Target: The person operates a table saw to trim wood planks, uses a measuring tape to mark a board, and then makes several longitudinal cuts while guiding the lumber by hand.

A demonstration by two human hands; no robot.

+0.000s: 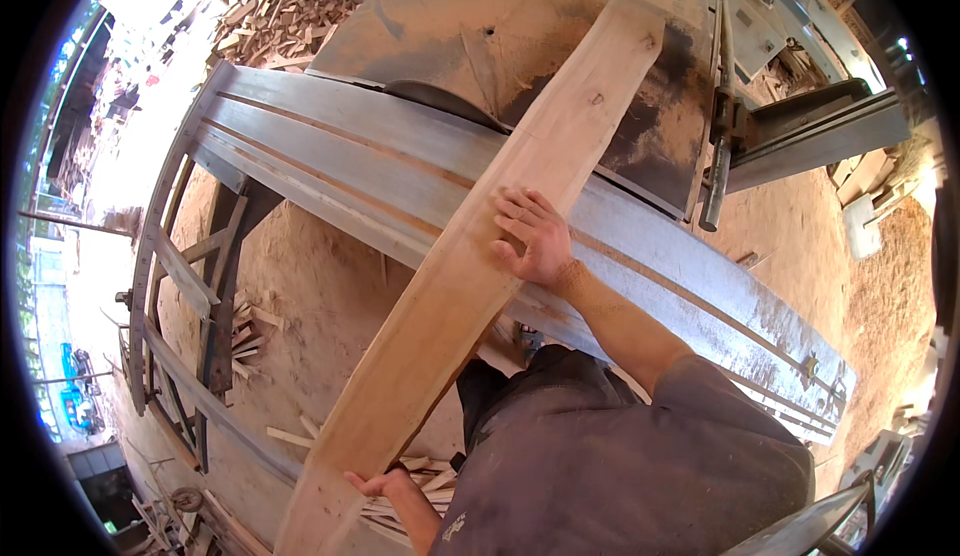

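A long, pale wooden board (410,346) lies slantwise across the metal sliding table of a saw, from the lower left up onto the dusty saw top. My right hand (532,238) rests flat on the board's upper face, fingers spread. Lower down, my left hand (378,483) holds the board's right edge from the side and below; its fingers are mostly hidden beneath the wood. The dark, curved saw blade (445,101) shows left of the board, in the gap between the sliding table (340,141) and the saw top (430,26).
A slatted metal outrigger frame (205,286) extends at the left. The rip fence with its bar (718,171) stands right of the board. Offcuts are heaped behind the saw (290,16), and wood strips (425,481) lie by my legs. Sawdust covers the ground.
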